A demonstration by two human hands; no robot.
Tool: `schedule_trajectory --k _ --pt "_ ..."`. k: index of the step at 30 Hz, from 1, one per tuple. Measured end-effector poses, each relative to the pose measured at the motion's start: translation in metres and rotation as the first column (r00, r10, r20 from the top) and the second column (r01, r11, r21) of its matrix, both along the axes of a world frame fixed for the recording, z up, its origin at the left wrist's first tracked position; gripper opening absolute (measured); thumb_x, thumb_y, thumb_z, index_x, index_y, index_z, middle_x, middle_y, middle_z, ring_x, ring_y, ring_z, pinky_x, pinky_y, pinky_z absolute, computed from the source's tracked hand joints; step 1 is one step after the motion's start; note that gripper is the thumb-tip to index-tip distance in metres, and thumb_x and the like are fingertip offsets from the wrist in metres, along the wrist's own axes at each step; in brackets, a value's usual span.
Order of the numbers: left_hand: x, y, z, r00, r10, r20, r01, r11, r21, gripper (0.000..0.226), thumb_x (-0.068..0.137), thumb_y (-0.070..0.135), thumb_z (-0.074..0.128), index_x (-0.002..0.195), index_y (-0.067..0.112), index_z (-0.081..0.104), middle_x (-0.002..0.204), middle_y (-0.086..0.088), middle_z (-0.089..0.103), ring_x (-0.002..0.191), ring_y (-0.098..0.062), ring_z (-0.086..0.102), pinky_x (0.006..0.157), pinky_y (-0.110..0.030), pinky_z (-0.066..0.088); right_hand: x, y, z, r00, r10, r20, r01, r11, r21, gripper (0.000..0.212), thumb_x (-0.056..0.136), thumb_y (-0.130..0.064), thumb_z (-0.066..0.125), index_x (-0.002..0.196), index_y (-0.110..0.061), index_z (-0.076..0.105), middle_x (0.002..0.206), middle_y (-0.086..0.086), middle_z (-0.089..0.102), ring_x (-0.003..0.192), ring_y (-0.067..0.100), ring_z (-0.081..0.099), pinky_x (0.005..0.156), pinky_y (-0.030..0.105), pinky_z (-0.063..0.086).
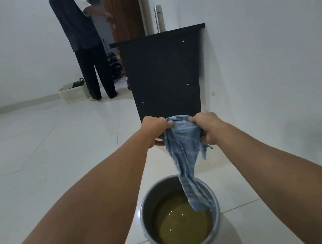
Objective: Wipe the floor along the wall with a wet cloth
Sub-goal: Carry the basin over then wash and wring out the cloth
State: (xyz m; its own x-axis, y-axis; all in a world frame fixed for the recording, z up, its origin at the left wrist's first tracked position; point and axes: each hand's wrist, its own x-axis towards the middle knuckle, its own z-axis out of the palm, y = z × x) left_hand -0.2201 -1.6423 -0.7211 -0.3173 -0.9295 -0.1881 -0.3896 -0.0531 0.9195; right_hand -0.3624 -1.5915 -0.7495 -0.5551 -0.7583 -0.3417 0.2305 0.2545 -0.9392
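A blue checked cloth hangs from both my hands above a grey bucket. My left hand grips its upper left corner and my right hand grips the upper right part. The cloth's lower end dangles inside the bucket, just above or touching the yellowish water. The bucket stands on the white tiled floor, close to the white wall on the right.
A black cabinet stands against the wall straight ahead, with a steel flask on top. A person stands at a brown door beyond it. A cream basket sits on the floor at the far wall.
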Motion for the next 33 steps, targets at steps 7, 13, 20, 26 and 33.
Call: schedule_trajectory --k 7,13,20,26,33 --pt "0.01 -0.004 -0.002 0.965 0.189 -0.182 -0.155 0.97 0.185 0.019 0.094 0.009 0.047 0.084 0.009 0.064 0.084 -0.014 0.065 0.073 -0.026 0.064 0.067 -0.038 0.057 -0.017 0.013 0.008 0.997 0.006 0.082 0.018 0.96 -0.28 0.035 0.083 0.002 0.067 0.116 0.005 0.056 0.105 0.012 0.061 0.087 0.025 0.063 0.077 0.038 0.056" --pt "0.019 -0.015 -0.003 0.9 0.388 -0.201 -0.365 0.92 0.142 0.032 0.092 0.004 0.035 0.071 0.007 0.059 0.089 -0.019 0.061 0.096 -0.039 0.062 0.084 -0.052 0.056 -0.013 0.007 0.005 0.959 -0.198 -0.205 0.127 0.941 -0.313 0.049 0.086 -0.006 0.067 0.129 -0.025 0.052 0.126 0.002 0.056 0.102 0.022 0.062 0.087 0.036 0.057" --pt "0.025 -0.014 -0.007 0.907 0.374 -0.191 -0.321 0.911 0.26 0.012 0.091 0.006 0.041 0.085 0.001 0.05 0.086 -0.02 0.056 0.081 -0.036 0.06 0.08 -0.049 0.056 -0.014 0.005 -0.002 0.909 -0.344 -0.236 0.262 0.911 -0.319 0.049 0.091 -0.005 0.061 0.133 -0.025 0.046 0.124 0.004 0.058 0.109 0.021 0.059 0.098 0.035 0.05" --pt "0.04 -0.019 -0.02 0.891 0.38 -0.25 -0.288 0.896 0.337 0.025 0.09 0.024 0.056 0.11 0.01 0.056 0.105 -0.013 0.065 0.097 -0.029 0.064 0.08 -0.045 0.057 -0.028 0.01 -0.01 0.87 0.144 -0.471 -0.227 0.966 -0.126 0.106 0.076 0.003 0.068 0.149 -0.046 0.01 0.102 0.012 0.056 0.092 0.018 0.059 0.089 0.035 0.054" --pt "0.054 -0.036 -0.023 0.84 0.488 -0.237 -0.445 0.869 0.214 0.039 0.092 0.038 0.057 0.114 0.006 0.05 0.101 -0.01 0.054 0.095 -0.028 0.052 0.08 -0.04 0.049 -0.026 0.006 -0.009 0.874 -0.027 -0.485 -0.062 0.984 -0.166 0.083 0.084 -0.003 0.07 0.149 -0.031 0.026 0.125 0.009 0.053 0.104 0.02 0.054 0.093 0.042 0.052"
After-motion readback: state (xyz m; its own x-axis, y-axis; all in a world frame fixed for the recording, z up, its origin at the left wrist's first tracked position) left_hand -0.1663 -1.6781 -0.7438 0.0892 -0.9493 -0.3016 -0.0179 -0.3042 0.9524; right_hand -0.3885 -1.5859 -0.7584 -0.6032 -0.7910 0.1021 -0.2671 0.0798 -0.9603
